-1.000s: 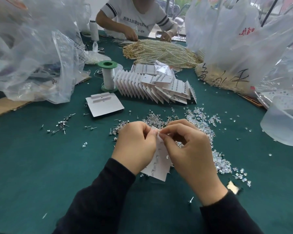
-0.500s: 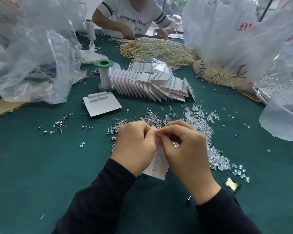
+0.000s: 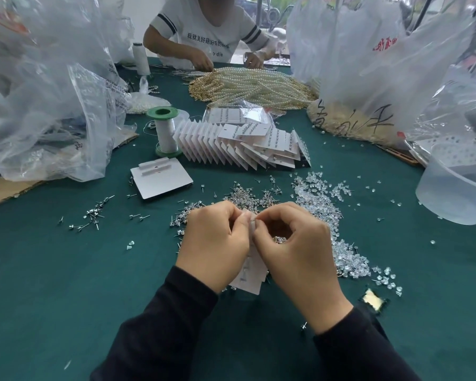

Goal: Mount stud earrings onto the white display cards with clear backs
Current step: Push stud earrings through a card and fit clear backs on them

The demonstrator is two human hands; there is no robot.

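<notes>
My left hand point(image 3: 215, 246) grips a white display card point(image 3: 249, 279), held on edge above the green table, its lower end showing between my wrists. My right hand point(image 3: 297, 251) pinches at the card's top edge, thumb and forefinger closed on something too small to make out. Loose stud earrings point(image 3: 245, 196) lie heaped just beyond my hands. A pile of clear backs point(image 3: 322, 204) spreads to the right. A stack of blank cards point(image 3: 162, 180) lies to the left, and filled cards point(image 3: 248, 147) are fanned out behind.
A green-capped thread spool point(image 3: 164, 130) stands by the filled cards. Plastic bags point(image 3: 47, 105) crowd the left and right sides. A translucent tub point(image 3: 462, 185) sits at the right edge. Another person point(image 3: 206, 31) works on pearl strands point(image 3: 253, 86) across the table.
My hands stay together on the card with only small finger shifts; the card has tilted slightly more on edge. The view has drifted a little.
</notes>
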